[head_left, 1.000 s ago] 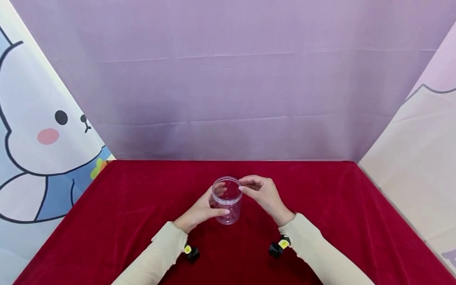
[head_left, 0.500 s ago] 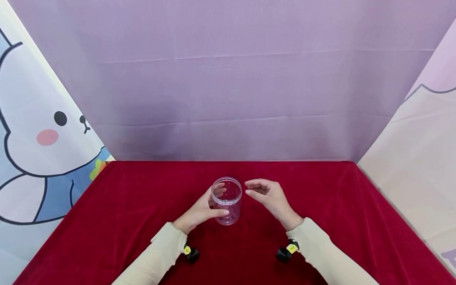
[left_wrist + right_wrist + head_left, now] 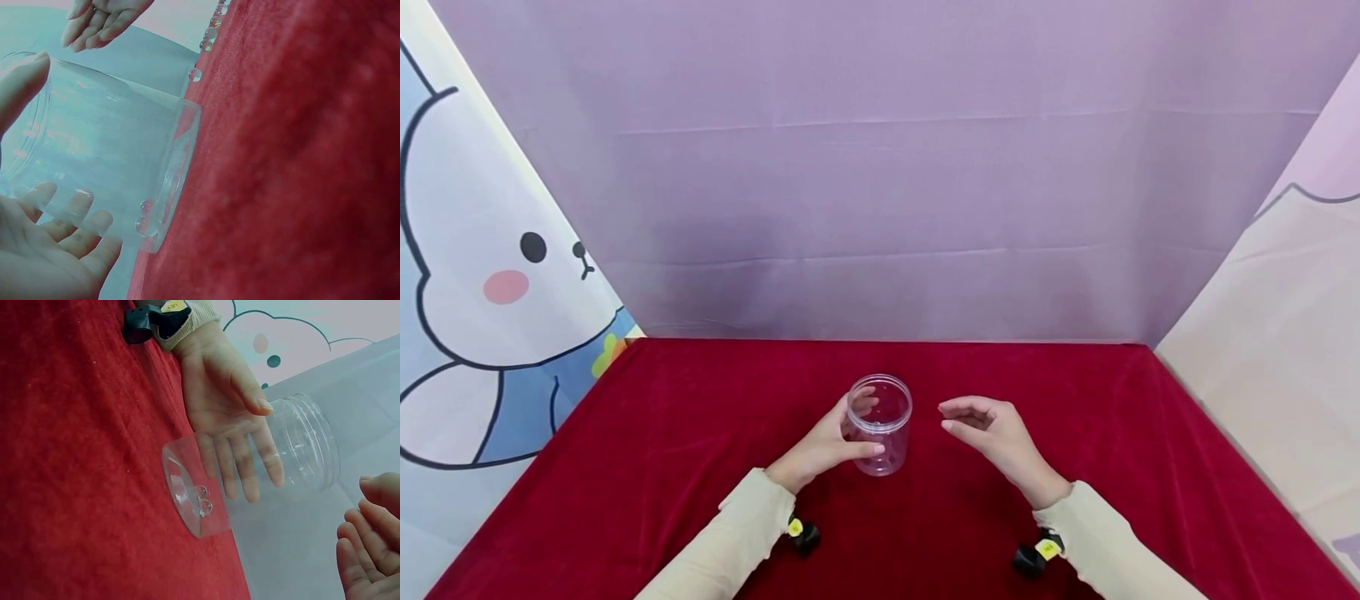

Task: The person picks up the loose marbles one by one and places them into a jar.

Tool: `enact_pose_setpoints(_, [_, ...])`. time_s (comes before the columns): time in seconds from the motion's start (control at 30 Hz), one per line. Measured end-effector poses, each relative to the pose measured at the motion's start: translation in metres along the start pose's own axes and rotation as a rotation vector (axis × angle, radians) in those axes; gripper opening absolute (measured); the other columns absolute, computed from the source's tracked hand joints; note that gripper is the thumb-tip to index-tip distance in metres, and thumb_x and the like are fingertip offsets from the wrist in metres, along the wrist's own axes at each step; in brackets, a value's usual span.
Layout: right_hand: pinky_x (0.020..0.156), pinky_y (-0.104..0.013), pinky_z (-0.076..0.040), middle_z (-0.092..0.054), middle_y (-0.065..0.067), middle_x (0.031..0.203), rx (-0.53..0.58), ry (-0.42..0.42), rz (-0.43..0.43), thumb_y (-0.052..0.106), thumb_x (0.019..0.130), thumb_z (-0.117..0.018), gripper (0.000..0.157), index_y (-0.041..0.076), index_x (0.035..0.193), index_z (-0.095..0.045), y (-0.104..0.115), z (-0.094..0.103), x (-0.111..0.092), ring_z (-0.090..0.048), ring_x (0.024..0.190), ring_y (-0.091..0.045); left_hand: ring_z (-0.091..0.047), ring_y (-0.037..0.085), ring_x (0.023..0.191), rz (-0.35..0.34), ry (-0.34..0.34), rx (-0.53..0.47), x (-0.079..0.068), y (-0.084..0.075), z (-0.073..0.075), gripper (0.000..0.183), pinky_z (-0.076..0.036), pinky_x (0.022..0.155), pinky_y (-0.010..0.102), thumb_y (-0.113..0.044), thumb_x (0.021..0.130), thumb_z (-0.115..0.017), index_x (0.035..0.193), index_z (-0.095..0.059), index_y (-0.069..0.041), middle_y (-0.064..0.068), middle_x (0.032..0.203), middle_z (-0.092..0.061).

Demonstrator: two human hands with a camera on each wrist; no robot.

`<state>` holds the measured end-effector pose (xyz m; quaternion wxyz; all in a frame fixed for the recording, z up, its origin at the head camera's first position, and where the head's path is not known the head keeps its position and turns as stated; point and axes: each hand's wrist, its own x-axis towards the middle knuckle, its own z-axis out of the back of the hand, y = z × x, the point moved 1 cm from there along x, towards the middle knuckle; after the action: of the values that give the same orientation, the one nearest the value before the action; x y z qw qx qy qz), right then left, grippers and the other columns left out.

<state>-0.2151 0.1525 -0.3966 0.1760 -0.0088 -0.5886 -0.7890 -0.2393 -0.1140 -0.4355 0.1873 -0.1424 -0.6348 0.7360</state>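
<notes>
- Evidently, in the head view, the clear jar (image 3: 891, 435) stood upright near the middle of the red surface (image 3: 700, 417), well in from its left and right edges. I saw the left hand (image 3: 823, 446) holding it from the left, thumb in front and fingers behind, I judged to steady it. The right hand (image 3: 1003, 442) hung apart, to the jar's right, thumb and fingertips parted by a small gap with nothing visible between them.
- From the left wrist view I made out two clear beads (image 3: 145, 225) inside the jar, by its base, where its wall would contain them. A single bead (image 3: 195, 75) and a row of beads (image 3: 215, 22) lay outside, toward the right side of the surface; how near its edge, I could not tell.
- On the right wrist view I read the left hand's grip as spread to the jar's width, fingers nearly straight along the wall. It sat below the rim, presumably to leave the mouth free. The right hand's fingers were loosely bent, holding nothing I could see.
</notes>
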Motion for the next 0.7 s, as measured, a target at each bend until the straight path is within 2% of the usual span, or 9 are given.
enact_pose_setpoints(0.17, [0.080,-0.024,-0.052,-0.068,-0.012,0.106,0.002,-0.005,0.006,0.016,0.084,-0.072,0.030,0.002,0.110,-0.067,-0.003,0.008,-0.008,-0.066,0.091,-0.013,-0.034,0.035,0.133,-0.010,0.009,-0.002,0.000,-0.001,0.000,0.080,-0.031,0.106,0.051,-0.012,0.081,-0.073,0.146,-0.026,-0.013,0.015,0.147,-0.034])
enact_pose_setpoints(0.43, [0.078,-0.024,-0.053,-0.069,-0.003,0.104,-0.005,-0.027,-0.035,0.016,0.084,-0.071,0.029,0.003,0.110,-0.067,-0.009,0.024,-0.018,-0.066,0.090,-0.011,-0.033,0.035,0.134,-0.012,0.014,-0.009,0.003,-0.001,0.001,0.081,-0.031,0.106,0.052,-0.015,0.081,-0.074,0.146,-0.026,-0.013,0.016,0.147,-0.033])
enact_pose_setpoints(0.57, [0.078,-0.024,-0.053,-0.069,-0.012,0.106,0.010,-0.019,-0.044,0.014,0.085,-0.070,0.029,0.001,0.110,-0.066,-0.012,0.029,-0.022,-0.066,0.091,-0.011,-0.033,0.035,0.134,-0.007,0.013,-0.008,0.003,0.000,0.001,0.081,-0.031,0.107,0.052,-0.014,0.081,-0.074,0.146,-0.026,-0.013,0.016,0.147,-0.033])
enact_pose_setpoints(0.7, [0.076,-0.024,-0.054,-0.066,-0.022,0.107,0.021,-0.005,-0.045,0.014,0.085,-0.070,0.033,-0.005,0.112,-0.064,-0.014,0.032,-0.025,-0.067,0.091,-0.018,-0.034,0.035,0.133,-0.009,0.009,-0.004,0.002,0.000,0.001,0.082,-0.028,0.107,0.053,-0.013,0.081,-0.074,0.147,-0.025,-0.011,0.016,0.146,-0.034])
